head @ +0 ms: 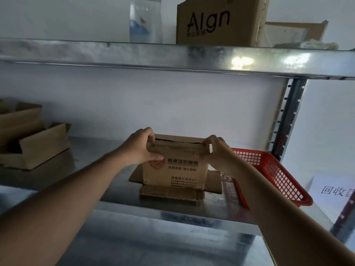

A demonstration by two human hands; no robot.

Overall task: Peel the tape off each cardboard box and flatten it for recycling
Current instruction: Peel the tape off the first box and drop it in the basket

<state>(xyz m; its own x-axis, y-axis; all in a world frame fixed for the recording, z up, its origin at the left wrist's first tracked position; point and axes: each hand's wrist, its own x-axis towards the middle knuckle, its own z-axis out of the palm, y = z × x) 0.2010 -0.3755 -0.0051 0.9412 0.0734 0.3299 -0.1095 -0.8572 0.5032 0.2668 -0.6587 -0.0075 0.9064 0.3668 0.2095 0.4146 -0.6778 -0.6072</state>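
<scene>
Cardboard dominates the head view: a small printed box (175, 166) stands upright on the metal shelf (115, 191), its bottom flaps splayed flat beneath it, which steadies it. The left hand (139, 148) grips the box's top left corner, thumb on the front face and fingers curled over the rim. The right hand (213, 150) pinches the top right edge, probably to work at tape or a flap there. Just beside it sits a red basket (272, 175), likely for scraps. Other opened boxes (36, 146) lie well apart at left.

Head cam, fwd-down, close on shelf (172, 206)
</scene>
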